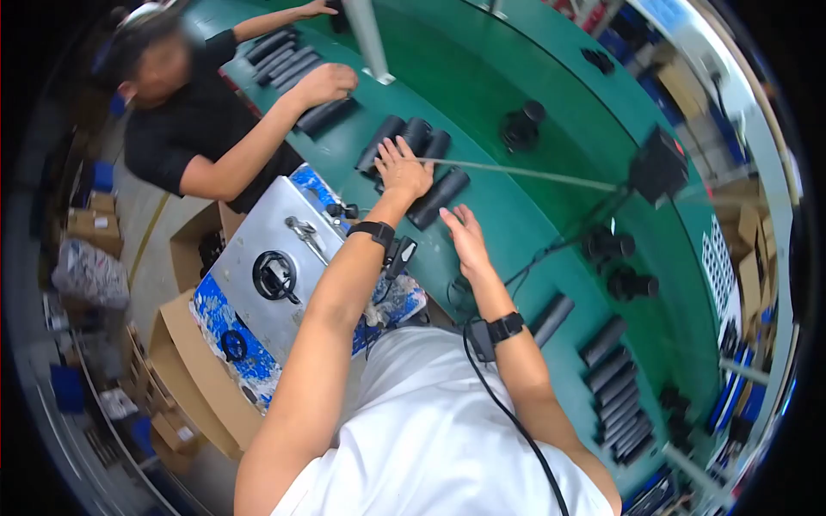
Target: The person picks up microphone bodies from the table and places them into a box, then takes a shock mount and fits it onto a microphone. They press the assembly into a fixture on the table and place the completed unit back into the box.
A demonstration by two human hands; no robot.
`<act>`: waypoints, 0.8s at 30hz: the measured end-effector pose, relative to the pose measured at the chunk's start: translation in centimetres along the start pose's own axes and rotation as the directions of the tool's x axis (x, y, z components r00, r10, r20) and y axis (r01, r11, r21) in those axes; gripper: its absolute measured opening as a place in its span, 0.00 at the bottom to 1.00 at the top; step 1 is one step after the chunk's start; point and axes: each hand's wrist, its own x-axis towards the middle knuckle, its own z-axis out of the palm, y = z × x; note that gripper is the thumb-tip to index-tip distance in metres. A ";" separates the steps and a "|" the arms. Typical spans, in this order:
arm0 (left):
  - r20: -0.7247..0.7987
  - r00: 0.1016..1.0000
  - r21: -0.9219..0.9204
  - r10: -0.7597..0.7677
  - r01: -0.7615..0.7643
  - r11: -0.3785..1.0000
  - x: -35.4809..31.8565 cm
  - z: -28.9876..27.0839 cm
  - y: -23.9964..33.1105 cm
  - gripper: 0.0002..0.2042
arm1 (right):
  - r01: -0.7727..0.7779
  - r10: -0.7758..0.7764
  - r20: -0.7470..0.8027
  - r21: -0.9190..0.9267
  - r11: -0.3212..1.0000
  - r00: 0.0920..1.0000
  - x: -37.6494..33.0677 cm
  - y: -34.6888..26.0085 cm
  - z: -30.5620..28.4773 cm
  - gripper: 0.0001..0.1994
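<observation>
A person in a white shirt leans over a long green bench (pixel 516 52) that curves away to the upper right. The left hand (pixel 403 168) lies flat, fingers apart, on a cluster of black tubes (pixel 416 136) near the bench's near edge. One more tube (pixel 439 197) lies tilted just beside that hand, toward the person. The right hand (pixel 465 236) hovers or rests open on bare green surface close to it, fingers spread, holding nothing. The tubes are matte black, short and round, lying on their sides and touching one another.

Open green surface stretches beyond the cluster toward the far edge, broken by a black round part (pixel 521 127) and a thin pale rod (pixel 525 172) running toward a black box (pixel 658 163). A row of more tubes (pixel 618 391) lines the near edge to the right. Left of the bench sits a grey metal plate (pixel 258 249) on a blue-patterned base.

A co-worker in black (pixel 194 120) stands at the left end, one hand (pixel 325 83) on another row of tubes (pixel 280 56).
</observation>
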 end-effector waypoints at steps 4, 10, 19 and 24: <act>-0.225 0.928 0.374 0.295 -0.198 0.906 -0.4 -0.6 0.5 0.42 | 0.167 -0.179 0.131 0.103 0.981 0.975 -5.7 -1.8 -3.7 0.29; 0.321 0.690 0.241 0.649 -0.722 0.648 -16.2 -5.1 9.6 0.16 | 0.375 -0.348 -0.279 0.048 0.926 0.895 -18.6 1.6 -20.4 0.15; 0.628 0.263 -0.149 0.733 -0.883 0.445 -27.9 9.1 24.2 0.29 | -0.600 -0.242 -0.969 -0.224 0.768 0.051 -26.9 15.1 -44.0 0.41; 0.643 0.461 0.043 0.611 -0.819 0.573 -29.1 14.4 25.8 0.48 | -0.672 -0.107 -0.994 -0.095 0.735 0.024 -28.7 16.5 -48.4 0.47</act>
